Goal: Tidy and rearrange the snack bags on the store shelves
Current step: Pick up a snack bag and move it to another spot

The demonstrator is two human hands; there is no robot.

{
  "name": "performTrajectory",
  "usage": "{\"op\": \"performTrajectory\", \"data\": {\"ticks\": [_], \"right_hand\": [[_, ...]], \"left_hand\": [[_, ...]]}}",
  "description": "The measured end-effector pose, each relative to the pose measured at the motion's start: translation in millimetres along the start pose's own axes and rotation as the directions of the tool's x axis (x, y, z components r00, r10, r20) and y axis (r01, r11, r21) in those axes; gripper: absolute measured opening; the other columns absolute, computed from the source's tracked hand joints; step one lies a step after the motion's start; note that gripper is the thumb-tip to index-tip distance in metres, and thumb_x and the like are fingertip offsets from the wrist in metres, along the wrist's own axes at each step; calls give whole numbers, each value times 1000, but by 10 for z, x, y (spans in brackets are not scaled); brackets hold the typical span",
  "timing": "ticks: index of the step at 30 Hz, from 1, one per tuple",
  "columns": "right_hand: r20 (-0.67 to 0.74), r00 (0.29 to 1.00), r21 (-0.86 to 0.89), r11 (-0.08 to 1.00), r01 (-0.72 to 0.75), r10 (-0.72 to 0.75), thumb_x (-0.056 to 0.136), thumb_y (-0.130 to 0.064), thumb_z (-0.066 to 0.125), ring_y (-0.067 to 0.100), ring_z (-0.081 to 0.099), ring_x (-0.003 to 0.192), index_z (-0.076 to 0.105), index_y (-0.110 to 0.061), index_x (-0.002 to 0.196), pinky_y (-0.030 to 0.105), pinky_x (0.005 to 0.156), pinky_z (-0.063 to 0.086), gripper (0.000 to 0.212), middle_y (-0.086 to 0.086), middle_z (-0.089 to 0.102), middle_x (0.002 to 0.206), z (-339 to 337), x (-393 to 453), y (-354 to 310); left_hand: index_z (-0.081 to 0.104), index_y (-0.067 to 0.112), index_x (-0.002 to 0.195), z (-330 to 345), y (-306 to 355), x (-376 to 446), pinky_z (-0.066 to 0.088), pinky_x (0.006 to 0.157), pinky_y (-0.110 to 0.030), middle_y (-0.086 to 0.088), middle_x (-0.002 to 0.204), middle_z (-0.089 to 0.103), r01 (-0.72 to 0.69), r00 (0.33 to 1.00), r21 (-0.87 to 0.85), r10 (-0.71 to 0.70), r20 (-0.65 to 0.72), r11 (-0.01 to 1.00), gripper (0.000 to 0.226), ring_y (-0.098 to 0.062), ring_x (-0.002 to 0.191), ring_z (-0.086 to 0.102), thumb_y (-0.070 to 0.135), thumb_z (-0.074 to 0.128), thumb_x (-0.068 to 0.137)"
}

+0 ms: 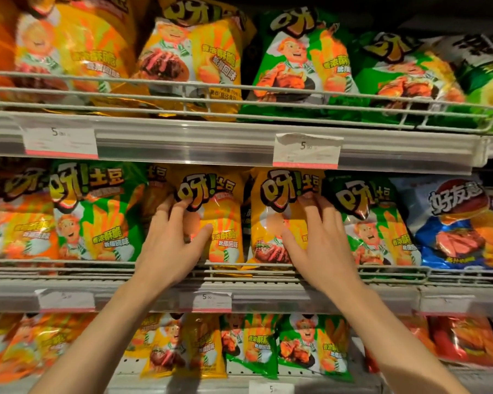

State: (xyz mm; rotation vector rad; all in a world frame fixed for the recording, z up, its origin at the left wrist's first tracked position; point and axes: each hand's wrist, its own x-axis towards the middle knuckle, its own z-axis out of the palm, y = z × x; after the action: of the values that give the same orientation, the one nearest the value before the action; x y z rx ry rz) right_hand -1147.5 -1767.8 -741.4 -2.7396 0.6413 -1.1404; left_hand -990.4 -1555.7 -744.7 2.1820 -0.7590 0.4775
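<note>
While both hands work the middle shelf, the left hand cups the left yellow bag, fingers curled round its left edge near the logo and thumb pressed on its front. At 3 o'clock from it, the right hand lies on the right yellow bag, fingers spread nearly straight over its right edge, against the green bag. Both bags stand upright behind the wire rail. They look light, puffy and slick, with crushable contents; gripping the side seams gently should serve better than squeezing the middle.
</note>
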Motion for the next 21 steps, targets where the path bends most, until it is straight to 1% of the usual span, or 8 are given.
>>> {"op": "performTrajectory", "data": {"ticks": [3, 6, 10, 13, 15, 18, 20, 21], "right_hand": [[-13, 999, -2, 999, -50, 50, 100, -57, 45, 29, 44, 127, 46, -14, 139, 41, 97, 48, 58, 13, 47, 136, 45, 4, -34], [5, 998, 6, 998, -58, 58, 99, -62, 39, 30, 46, 128, 41, -17, 143, 43, 94, 51, 63, 13, 44, 140, 42, -2, -15], [22, 997, -4, 997, -79, 79, 99, -62, 40, 30, 42, 133, 38, -18, 147, 42, 92, 50, 65, 13, 40, 146, 42, -11, -29], [35, 995, -14, 996, -94, 94, 98, -62, 39, 31, 41, 133, 37, -18, 148, 42, 91, 50, 66, 14, 40, 145, 36, -8, -52], [43, 994, -21, 995, -97, 98, 98, -63, 38, 32, 41, 133, 37, -18, 147, 43, 90, 50, 67, 14, 40, 145, 35, -3, -58], [51, 993, -30, 994, -103, 104, 97, -63, 36, 33, 42, 132, 37, -18, 147, 44, 90, 50, 67, 14, 40, 143, 51, -6, -55], [38, 994, -38, 994, -102, 103, 97, -64, 35, 33, 43, 130, 38, -17, 146, 45, 89, 50, 68, 15, 42, 141, 58, -9, -57], [34, 994, -38, 994, -103, 104, 97, -64, 35, 33, 44, 129, 39, -17, 146, 45, 89, 50, 68, 15, 43, 140, 62, -10, -61]], "left_hand": [[50, 17, 144, -46, -24, -38, 42, 111, -47, -11, 149, 40, -114, 990, -37, 110, -86, 993, 54, -29, 140, 40, 41, 62, 98], [59, 11, 131, -168, -73, -96, 42, 109, -40, -11, 140, 48, -279, 934, 5, 272, -231, 960, 40, -26, 135, 44, 31, 61, 96], [64, 4, 120, -443, -201, -99, 45, 102, -33, -12, 124, 56, -317, 849, 40, 302, -433, 948, 29, -24, 121, 52, 17, 62, 94], [63, 4, 118, -644, -404, -70, 42, 97, -33, -14, 118, 56, -206, 812, 46, 197, -550, 978, 28, -27, 115, 52, 15, 61, 92], [57, 4, 127, -748, -562, -63, 39, 101, -38, -17, 126, 52, -49, 821, -21, 29, -571, 999, 42, -31, 120, 47, 23, 62, 90], [37, 3, 150, -895, -721, -41, 28, 117, -45, -22, 149, 40, 242, 852, -158, -288, -436, 957, 77, -34, 140, 34, 45, 64, 91], [29, 4, 157, -969, -850, -7, 25, 121, -50, -23, 157, 35, 334, 861, -161, -371, -348, 929, 92, -37, 147, 29, 57, 65, 91], [32, 4, 156, -1006, -914, 19, 29, 120, -53, -23, 156, 39, 356, 869, -122, -376, -323, 927, 97, -39, 146, 33, 67, 63, 88]]}}
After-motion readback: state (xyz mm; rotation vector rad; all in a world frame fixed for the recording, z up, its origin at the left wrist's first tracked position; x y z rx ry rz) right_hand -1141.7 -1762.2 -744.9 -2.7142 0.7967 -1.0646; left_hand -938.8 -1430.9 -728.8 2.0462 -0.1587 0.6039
